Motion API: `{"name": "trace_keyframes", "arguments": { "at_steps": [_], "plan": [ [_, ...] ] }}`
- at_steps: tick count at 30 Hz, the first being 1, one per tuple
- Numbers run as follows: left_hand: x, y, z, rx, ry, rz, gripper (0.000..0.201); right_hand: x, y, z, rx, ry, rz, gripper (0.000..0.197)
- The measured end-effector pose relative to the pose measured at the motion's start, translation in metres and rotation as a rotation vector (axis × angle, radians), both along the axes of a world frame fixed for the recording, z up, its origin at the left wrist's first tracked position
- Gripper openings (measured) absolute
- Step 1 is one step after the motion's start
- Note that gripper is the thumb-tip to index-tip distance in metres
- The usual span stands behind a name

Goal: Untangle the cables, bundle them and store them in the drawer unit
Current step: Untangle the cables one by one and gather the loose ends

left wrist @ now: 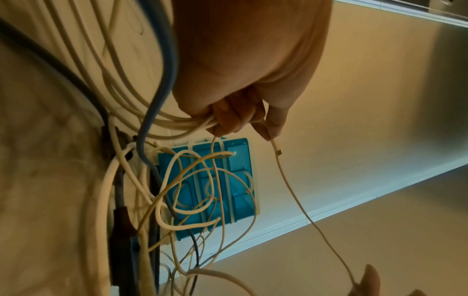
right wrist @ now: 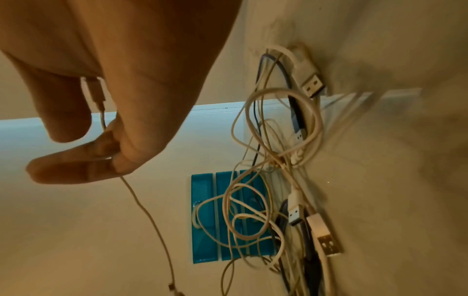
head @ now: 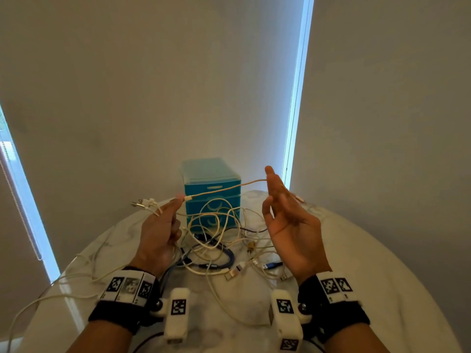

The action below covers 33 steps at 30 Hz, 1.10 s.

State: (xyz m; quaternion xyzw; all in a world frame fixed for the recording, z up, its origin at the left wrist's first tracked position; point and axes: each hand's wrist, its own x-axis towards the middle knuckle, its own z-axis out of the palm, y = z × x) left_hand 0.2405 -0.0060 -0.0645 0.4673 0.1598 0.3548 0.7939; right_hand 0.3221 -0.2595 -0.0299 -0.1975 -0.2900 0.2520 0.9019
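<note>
A thin beige cable (head: 224, 188) is stretched in the air between my two hands, in front of the blue drawer unit (head: 211, 184). My left hand (head: 178, 201) pinches its plug end between thumb and forefinger. The other left fingers (left wrist: 222, 120) curl round a bunch of white cables. My right hand (head: 269, 189) is raised with the palm facing left, and the beige cable (right wrist: 149, 216) is nipped between its fingers (right wrist: 76, 168). Its far plug hangs behind them. A tangle of white, blue and dark cables (head: 219, 240) lies on the table below. The drawers look closed.
The round white marble table (head: 356, 250) stands against a pale wall with bright window strips. Loose USB plugs (head: 272, 265) lie near my right wrist. White cables (head: 51, 289) trail over the table's left edge. More plugs (head: 145, 202) stick out to the left of my left hand.
</note>
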Motion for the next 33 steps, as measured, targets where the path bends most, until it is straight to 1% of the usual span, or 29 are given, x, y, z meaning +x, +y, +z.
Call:
{"name": "trace_keyframes", "arguments": {
  "at_steps": [1, 2, 5, 7, 9, 10, 12, 13, 14, 16, 18, 19, 21, 23, 25, 28, 30, 31, 33],
  "plan": [
    [-0.001, -0.001, 0.0, 0.024, 0.012, -0.008, 0.01, 0.002, -0.001, 0.001, -0.015, 0.0, -0.033, 0.043],
    [-0.002, -0.002, 0.0, 0.053, 0.024, -0.015, 0.009, 0.006, -0.001, 0.0, -0.055, 0.008, -0.088, 0.04],
    [-0.007, -0.006, 0.0, 0.192, 0.095, -0.057, 0.017, 0.023, -0.004, -0.005, -0.168, 0.08, -0.318, 0.03],
    [-0.011, -0.009, 0.0, 0.305, 0.16, -0.088, 0.028, 0.039, -0.016, -0.006, -0.145, 0.143, -0.435, 0.026],
    [-0.013, -0.01, 0.001, 0.334, 0.174, -0.092, 0.036, 0.055, -0.038, -0.005, -0.069, 0.228, -0.522, 0.021],
    [-0.013, -0.01, 0.002, 0.315, 0.154, -0.08, 0.04, 0.061, -0.049, -0.005, -0.003, 0.267, -0.532, 0.02],
    [-0.014, -0.008, 0.005, 0.246, 0.094, -0.067, 0.048, 0.068, -0.069, -0.006, 0.158, 0.336, -0.481, 0.024],
    [-0.014, -0.007, 0.006, 0.209, 0.063, -0.084, 0.05, 0.068, -0.074, -0.006, 0.208, 0.343, -0.45, 0.025],
    [-0.014, -0.006, 0.008, 0.173, 0.031, -0.112, 0.05, 0.068, -0.074, -0.006, 0.197, 0.331, -0.439, 0.024],
    [-0.015, -0.008, 0.012, 0.099, -0.033, -0.184, 0.047, 0.057, -0.058, -0.001, 0.022, 0.265, -0.446, 0.022],
    [-0.014, -0.013, 0.016, 0.032, -0.077, -0.265, 0.039, 0.035, -0.03, 0.003, -0.242, 0.132, -0.391, 0.024],
    [-0.013, -0.017, 0.017, 0.014, -0.089, -0.304, 0.037, 0.02, -0.014, 0.003, -0.4, 0.025, -0.355, 0.025],
    [-0.011, -0.026, 0.02, 0.01, -0.089, -0.378, 0.039, -0.008, 0.016, -0.001, -0.702, -0.235, -0.311, 0.031],
    [-0.01, -0.036, 0.023, 0.058, -0.056, -0.423, 0.046, -0.028, 0.037, -0.008, -0.855, -0.476, -0.324, 0.039],
    [-0.012, -0.045, 0.025, 0.161, 0.01, -0.44, 0.051, -0.037, 0.047, -0.012, -0.903, -0.624, -0.386, 0.041],
    [-0.015, -0.054, 0.026, 0.381, 0.112, -0.404, 0.053, -0.037, 0.051, -0.016, -0.897, -0.711, -0.486, 0.039],
    [-0.017, -0.059, 0.024, 0.591, 0.148, -0.332, 0.057, -0.034, 0.052, -0.019, -0.88, -0.726, -0.513, 0.04],
    [-0.019, -0.061, 0.023, 0.664, 0.138, -0.293, 0.059, -0.033, 0.053, -0.02, -0.876, -0.713, -0.499, 0.04],
    [-0.02, -0.064, 0.024, 0.664, 0.092, -0.193, 0.052, -0.034, 0.055, -0.021, -0.886, -0.662, -0.425, 0.038]
  ]
}}
